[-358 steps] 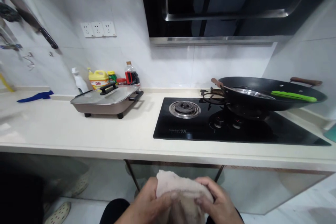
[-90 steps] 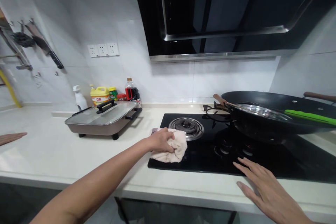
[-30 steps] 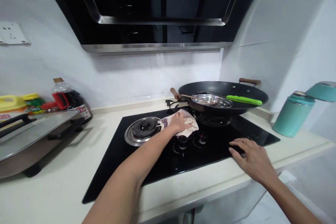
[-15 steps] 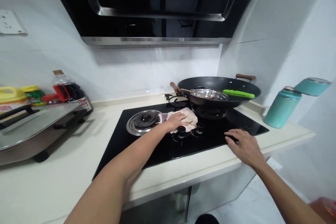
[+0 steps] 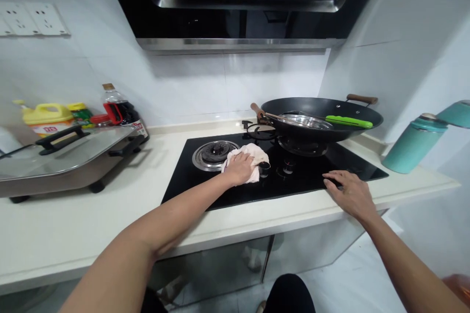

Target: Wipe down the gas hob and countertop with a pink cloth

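My left hand presses a pale pink-white cloth onto the black glass cooktop, its fingers laid over the bunched fabric. The cloth lies between the left burner and the left knob, touching or nearly touching both. My right hand rests at the cooktop's front right edge, holding nothing, with fingers stretched and thumb apart. Behind the knobs, a black wok sits on the right burner. Inside it are a shiny metal bowl and a bright green handle.
A teal flask with its lid tipped back stands at the right wall. On the left is a lidded electric pan, with a dark sauce bottle and a yellow jug behind it. The range hood hangs overhead.
My left hand has slid the cloth leftward, from behind the knobs to the left knob's left side. My right hand stays at the cooktop edge. The view has shifted left.
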Motion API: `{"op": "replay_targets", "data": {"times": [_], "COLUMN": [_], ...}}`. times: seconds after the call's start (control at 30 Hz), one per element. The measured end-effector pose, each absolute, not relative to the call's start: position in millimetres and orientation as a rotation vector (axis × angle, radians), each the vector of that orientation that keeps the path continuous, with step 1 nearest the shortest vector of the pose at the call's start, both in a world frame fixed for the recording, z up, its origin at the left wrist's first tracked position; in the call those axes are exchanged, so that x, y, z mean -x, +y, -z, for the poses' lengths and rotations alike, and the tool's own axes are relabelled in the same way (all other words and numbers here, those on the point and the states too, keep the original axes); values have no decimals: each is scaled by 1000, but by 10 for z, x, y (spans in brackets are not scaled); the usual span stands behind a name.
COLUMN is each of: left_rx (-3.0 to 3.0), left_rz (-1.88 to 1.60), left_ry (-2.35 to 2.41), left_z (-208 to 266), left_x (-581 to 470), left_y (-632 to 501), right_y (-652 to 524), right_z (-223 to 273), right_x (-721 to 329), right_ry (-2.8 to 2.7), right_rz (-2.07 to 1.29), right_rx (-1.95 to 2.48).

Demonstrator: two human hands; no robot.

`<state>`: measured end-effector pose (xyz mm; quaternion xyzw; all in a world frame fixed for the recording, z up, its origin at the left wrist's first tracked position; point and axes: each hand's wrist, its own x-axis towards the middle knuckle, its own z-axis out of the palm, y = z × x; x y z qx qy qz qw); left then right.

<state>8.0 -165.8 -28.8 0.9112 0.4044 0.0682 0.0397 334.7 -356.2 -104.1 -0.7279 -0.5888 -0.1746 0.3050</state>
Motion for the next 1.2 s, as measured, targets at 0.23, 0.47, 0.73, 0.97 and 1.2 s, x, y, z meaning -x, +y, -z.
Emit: {"op": "replay_targets", "data": {"times": [0.23,0.47,0.73,0.97,1.2], "left_rx": [-2784,-2722,-2633,-2626,-2833], "left_rz": [-195,-94,-146,-493,-739], "left_ry": [1398,1390,1177,739,1409], "left_z": [284,251,256,143,243], "left_x": [129,252,274,870,2185], "left_y": [-2160,-2716,-3103,-3094,-2776], "right_y": [-3565,-3545,-3501,-3272,-3269], "right_z": [1057,1098,714,287,394], "right_x": [-3332,-3365,-2730,-900,-720], "right_ry": [-1537,-1536,-1428,-2076,-2238], "right_rz": [435,426,331,-160,-162], "right_rx": [1941,1953,1665,1372,1597]}}
